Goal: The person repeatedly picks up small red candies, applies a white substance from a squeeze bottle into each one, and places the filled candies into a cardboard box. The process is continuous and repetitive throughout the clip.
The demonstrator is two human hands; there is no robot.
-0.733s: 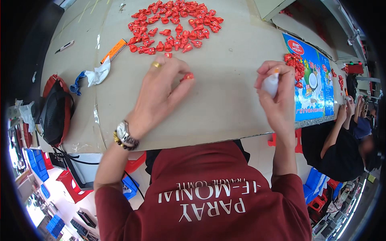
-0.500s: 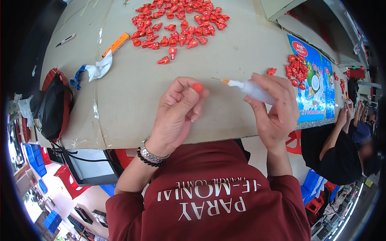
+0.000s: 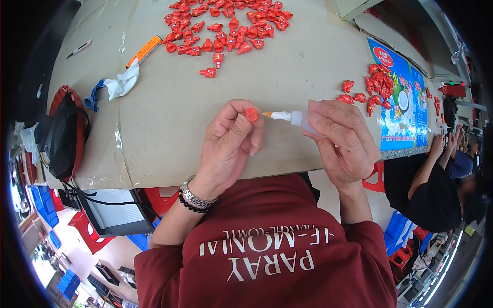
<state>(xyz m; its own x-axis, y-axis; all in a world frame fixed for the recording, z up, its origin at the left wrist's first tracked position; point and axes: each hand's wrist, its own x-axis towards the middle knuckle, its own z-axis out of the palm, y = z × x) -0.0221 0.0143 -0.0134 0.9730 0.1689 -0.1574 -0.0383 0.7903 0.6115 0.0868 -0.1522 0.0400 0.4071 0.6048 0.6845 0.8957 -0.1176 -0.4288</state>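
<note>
Between the thumb and forefinger of my left hand [image 3: 231, 134] is a small round red plastic piece [image 3: 251, 114]. My right hand [image 3: 345, 138] is closed around a white squeeze bottle [image 3: 298, 118], which lies almost level with its needle tip pointing left. The orange base of the needle [image 3: 268, 115] is close beside the red piece; whether the tip touches it I cannot tell. Beyond my hands many small red plastic parts [image 3: 233, 38] are spread on the table, with one red part [image 3: 208, 73] lying nearest on its side.
A blue printed sheet [image 3: 405, 123] lies at the right with a heap of red parts [image 3: 380, 82] on it. To the left are a white and blue cloth [image 3: 123, 84], an orange box [image 3: 144, 51], a craft knife [image 3: 79, 49] and a black-red pouch [image 3: 69, 133]. A co-worker [image 3: 431, 190] sits at the right.
My right hand has brought the bottle left and levelled it, so its tip is now at the red piece. My left hand has barely moved. More red parts show near the sheet's left edge.
</note>
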